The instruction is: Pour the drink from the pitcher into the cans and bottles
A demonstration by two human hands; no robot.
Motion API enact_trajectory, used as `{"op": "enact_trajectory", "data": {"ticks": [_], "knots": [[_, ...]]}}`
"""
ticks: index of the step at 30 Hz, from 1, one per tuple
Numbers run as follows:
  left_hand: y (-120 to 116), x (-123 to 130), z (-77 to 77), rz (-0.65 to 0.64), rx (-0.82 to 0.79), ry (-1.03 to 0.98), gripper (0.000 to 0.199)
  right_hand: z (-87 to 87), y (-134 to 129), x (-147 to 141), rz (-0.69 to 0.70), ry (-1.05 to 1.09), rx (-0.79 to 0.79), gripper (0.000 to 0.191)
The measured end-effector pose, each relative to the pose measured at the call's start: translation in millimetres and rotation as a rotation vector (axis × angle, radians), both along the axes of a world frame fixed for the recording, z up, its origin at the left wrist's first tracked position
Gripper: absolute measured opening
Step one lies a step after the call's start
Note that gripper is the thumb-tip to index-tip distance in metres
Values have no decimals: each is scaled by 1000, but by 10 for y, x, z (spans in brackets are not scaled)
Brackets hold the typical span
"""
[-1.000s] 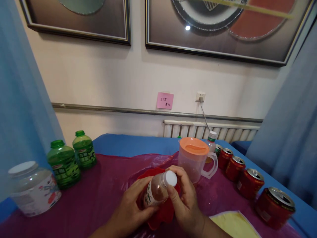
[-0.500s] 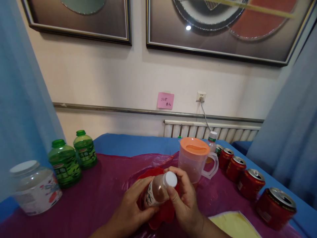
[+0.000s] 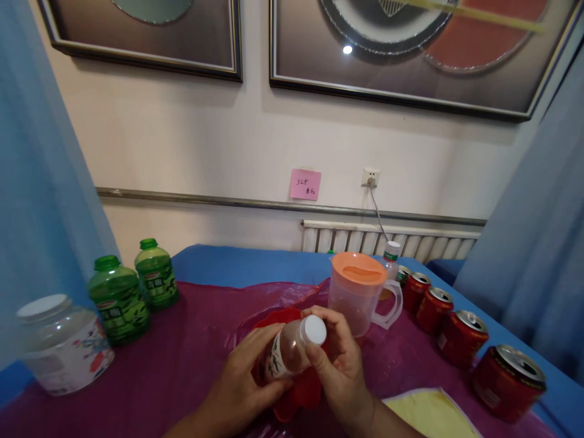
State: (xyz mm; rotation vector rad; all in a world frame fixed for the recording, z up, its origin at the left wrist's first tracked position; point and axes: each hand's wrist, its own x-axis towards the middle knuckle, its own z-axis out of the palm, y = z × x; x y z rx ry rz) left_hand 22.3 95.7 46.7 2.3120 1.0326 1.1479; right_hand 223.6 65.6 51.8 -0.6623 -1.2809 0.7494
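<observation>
A small clear bottle [image 3: 292,350] with a white cap [image 3: 316,330] and a label of green leaves is tilted between my two hands. Wrapped around its labelled body from the left is my left hand [image 3: 249,377]. The thumb and fingers of my right hand [image 3: 340,365] close on its neck, just at the cap. Beneath both hands lies a red dish [image 3: 310,392], mostly covered by them. Right behind my right hand stands a clear plastic pitcher [image 3: 349,307] with an orange lid.
On the left are two green bottles [image 3: 119,307] and a wide white-lidded jar [image 3: 64,347]. Several red cans [image 3: 508,383] line the right edge, a capped bottle [image 3: 391,255] behind them. A yellow cloth [image 3: 431,413] lies at the front on purple sheeting [image 3: 191,340].
</observation>
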Motion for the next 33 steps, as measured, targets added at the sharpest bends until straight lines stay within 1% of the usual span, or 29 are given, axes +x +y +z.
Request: {"op": "enact_trajectory", "data": {"ticks": [5,9,13,16,19,23,27,31,33], "knots": [[-19,8,20,3,-34,-13,70,-53,21,-5,4,45,-3,40],[-46,34,90,-5,-68,-20,68,-43,11,16,38,2,-10,38],[-80,63,168,9,-71,-37,63,-21,2,32,0,-49,-3,37],[-91,69,195,15,-45,-39,62,-16,0,49,-16,-75,19,37],[-89,63,187,15,-38,-35,64,-6,-11,69,-6,-97,40,38],[-66,46,127,25,-47,-23,67,26,-33,70,-32,-141,64,38],[-38,30,71,7,-41,-13,67,30,-25,33,-62,-104,41,38],[-50,39,94,1,-46,-10,63,7,13,-9,-71,-45,48,38],[-63,49,114,-17,-48,-8,62,4,26,-17,-64,-20,50,41]]}}
